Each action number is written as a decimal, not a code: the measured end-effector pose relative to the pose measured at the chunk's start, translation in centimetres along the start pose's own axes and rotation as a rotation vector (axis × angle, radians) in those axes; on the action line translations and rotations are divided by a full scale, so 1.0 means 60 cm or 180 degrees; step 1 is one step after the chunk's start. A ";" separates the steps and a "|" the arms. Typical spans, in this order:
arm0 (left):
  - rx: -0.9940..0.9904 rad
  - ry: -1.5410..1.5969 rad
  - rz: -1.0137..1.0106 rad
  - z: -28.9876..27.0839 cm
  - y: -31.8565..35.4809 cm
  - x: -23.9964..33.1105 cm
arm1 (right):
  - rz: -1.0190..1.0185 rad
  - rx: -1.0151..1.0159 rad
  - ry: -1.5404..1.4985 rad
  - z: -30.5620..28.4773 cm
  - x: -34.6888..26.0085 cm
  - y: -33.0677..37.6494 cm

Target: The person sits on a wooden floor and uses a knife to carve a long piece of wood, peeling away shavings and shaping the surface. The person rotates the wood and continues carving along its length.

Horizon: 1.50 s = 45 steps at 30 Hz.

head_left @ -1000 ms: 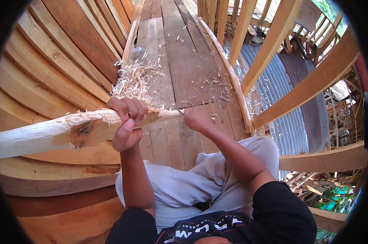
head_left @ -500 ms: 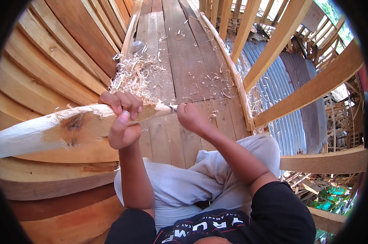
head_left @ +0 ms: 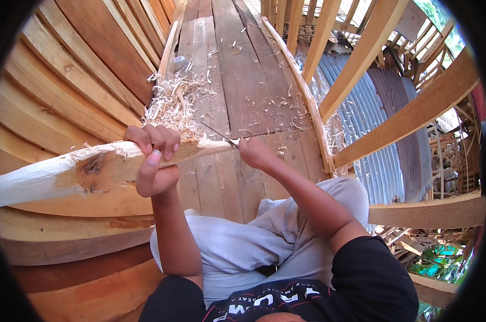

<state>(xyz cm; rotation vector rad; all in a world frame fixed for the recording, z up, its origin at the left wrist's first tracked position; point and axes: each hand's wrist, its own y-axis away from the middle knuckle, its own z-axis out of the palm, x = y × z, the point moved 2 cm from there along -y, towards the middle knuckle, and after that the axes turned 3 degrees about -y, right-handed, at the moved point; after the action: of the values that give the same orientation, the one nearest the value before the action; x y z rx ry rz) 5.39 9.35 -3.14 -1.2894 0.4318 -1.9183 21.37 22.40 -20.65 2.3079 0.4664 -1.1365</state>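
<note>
Centre-left, the left hand (head_left: 156,160) grips a pale, tapered wooden pole (head_left: 100,169); mid-frame, the right hand (head_left: 255,153) clasps a thin, dark metal blade (head_left: 219,133).

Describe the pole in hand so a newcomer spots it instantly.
Start at the row of boards along the left. The left hand clasps a pole crossing them in view, narrowing toward the right hand. Unlike the flat, orange-brown boards, it is rough-shaved, whitish toward its thick end, with a dark knot.
</note>
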 end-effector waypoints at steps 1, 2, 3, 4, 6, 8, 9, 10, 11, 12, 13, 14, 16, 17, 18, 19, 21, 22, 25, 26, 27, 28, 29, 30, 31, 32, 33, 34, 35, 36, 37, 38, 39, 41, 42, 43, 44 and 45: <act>0.0031 0.0020 -0.0026 -0.009 0.001 0.001 | 0.0019 0.0100 0.0121 0.002 -0.006 0.008; 0.0061 0.0044 -0.0053 -0.014 0.002 0.001 | 0.0039 0.0204 0.0243 0.004 -0.011 0.015; 0.0077 0.0062 -0.0060 -0.016 0.004 0.000 | -0.0005 0.0187 0.0333 0.008 -0.015 0.022; 0.0076 0.0073 -0.0045 -0.017 0.005 0.001 | -0.0074 0.0183 0.0417 0.011 -0.020 0.026; -0.0015 0.0072 -0.0017 -0.016 0.000 0.006 | -0.0162 0.0071 0.0511 -0.002 -0.059 0.039; -0.0105 0.0064 -0.0032 -0.009 0.011 0.009 | -0.0139 -0.0210 0.0583 -0.030 -0.117 0.085; -0.0202 0.0079 -0.0052 -0.003 0.009 0.007 | -0.0168 -0.0230 0.0690 -0.025 -0.069 0.063; -0.0258 0.0112 -0.0062 0.011 0.010 0.003 | -0.0184 -0.0195 0.0798 -0.027 0.015 0.023; -0.0325 0.0135 -0.0051 0.022 0.010 -0.003 | -0.0223 -0.0152 0.0903 -0.031 0.058 -0.002; -0.0395 0.0110 -0.0039 0.027 0.010 -0.004 | -0.0167 -0.0049 0.0891 -0.028 0.055 -0.005; -0.0409 0.0054 -0.0052 0.030 0.015 -0.004 | -0.0108 0.0037 0.0911 -0.029 0.050 -0.001; -0.0394 -0.0002 -0.0083 0.033 0.013 -0.003 | -0.0048 0.0125 0.0932 -0.030 0.044 0.004; -0.0344 -0.0099 -0.0134 0.036 0.009 -0.002 | 0.0031 0.0138 0.0777 -0.016 0.011 0.016; -0.0317 -0.0067 -0.0107 0.032 0.007 -0.003 | 0.0069 0.0147 0.0703 -0.014 -0.014 0.022; -0.0278 -0.0063 -0.0107 0.021 0.007 -0.001 | 0.0029 0.0014 0.0658 -0.016 -0.050 0.038; -0.0233 -0.0067 -0.0119 0.010 0.010 0.004 | -0.0002 -0.0132 0.0606 -0.023 -0.094 0.064; -0.0157 0.0000 -0.0053 -0.002 0.008 0.005 | 0.0031 -0.0226 0.0537 -0.019 -0.083 0.064; -0.0152 0.0075 -0.0010 0.000 0.003 0.001 | 0.0072 -0.0146 0.0526 -0.016 -0.029 0.033; 0.0166 0.0052 -0.0004 -0.023 0.000 0.003 | 0.0073 0.0025 0.0552 0.000 -0.006 0.013; 0.0202 0.0115 -0.0019 -0.027 0.000 0.003 | 0.0089 0.0094 0.0580 0.004 -0.008 0.017; 0.0230 0.0095 -0.0020 -0.028 0.000 0.003 | -0.0075 0.0069 0.0707 0.004 -0.011 0.022; 0.0256 0.0068 -0.0014 -0.028 0.000 0.004 | -0.0247 0.0042 0.0831 0.003 -0.020 0.028; 0.0281 0.0024 -0.0018 -0.031 -0.001 0.006 | -0.0420 0.0003 0.0940 0.001 -0.040 0.036; 0.0209 -0.0018 -0.0018 -0.028 0.000 0.008 | -0.0304 -0.0072 0.0914 -0.002 -0.061 0.045; 0.0140 -0.0042 -0.0040 -0.020 0.004 0.009 | -0.0157 -0.0150 0.0886 -0.010 -0.088 0.066; 0.0072 -0.0069 -0.0062 -0.015 0.007 0.010 | -0.0017 -0.0216 0.0863 -0.021 -0.117 0.084; 0.0061 -0.0049 -0.0052 -0.014 0.007 0.009 | -0.0139 -0.0185 0.1104 -0.004 -0.048 0.033; 0.0027 0.0017 -0.0052 -0.004 0.004 0.004 | -0.0218 -0.0114 0.1348 0.002 0.023 -0.009; -0.0033 0.0086 -0.0049 0.004 -0.002 -0.001 | -0.0290 -0.0044 0.1593 0.007 0.094 -0.050; -0.0064 0.0070 -0.0010 0.000 -0.002 -0.002 | -0.0121 0.0054 0.1373 0.011 0.085 -0.047; -0.0109 0.0053 0.0018 -0.002 -0.001 0.000 | 0.0036 0.0176 0.1148 0.010 0.073 -0.040; -0.0114 0.0049 0.0038 -0.002 0.005 0.001 | 0.0221 0.0261 0.0946 0.006 0.060 -0.022; -0.0113 0.0011 0.0019 -0.001 0.006 0.004 | 0.0001 0.0189 0.0953 0.006 0.040 -0.009; -0.0112 -0.0016 -0.0010 0.005 0.005 0.003 | -0.0419 0.0077 0.0994 -0.004 -0.011 0.019; -0.0169 0.0014 0.0008 0.003 0.004 0.003 | -0.0336 0.0032 0.0809 -0.011 -0.053 0.039; -0.0226 0.0055 -0.0012 0.002 0.006 0.003 | -0.0215 -0.0016 0.0611 -0.018 -0.098 0.069; -0.0282 0.0094 -0.0032 0.001 0.008 0.004 | -0.0095 -0.0067 0.0413 -0.021 -0.117 0.084; -0.0237 0.0045 -0.0027 -0.001 0.008 0.004 | -0.0135 -0.0099 0.0347 -0.005 -0.077 0.047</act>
<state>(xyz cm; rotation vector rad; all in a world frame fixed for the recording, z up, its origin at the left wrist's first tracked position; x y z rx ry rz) 5.50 8.87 -3.34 -1.3281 0.5100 -1.9356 20.27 20.00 -15.91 2.3514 0.5721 -1.0190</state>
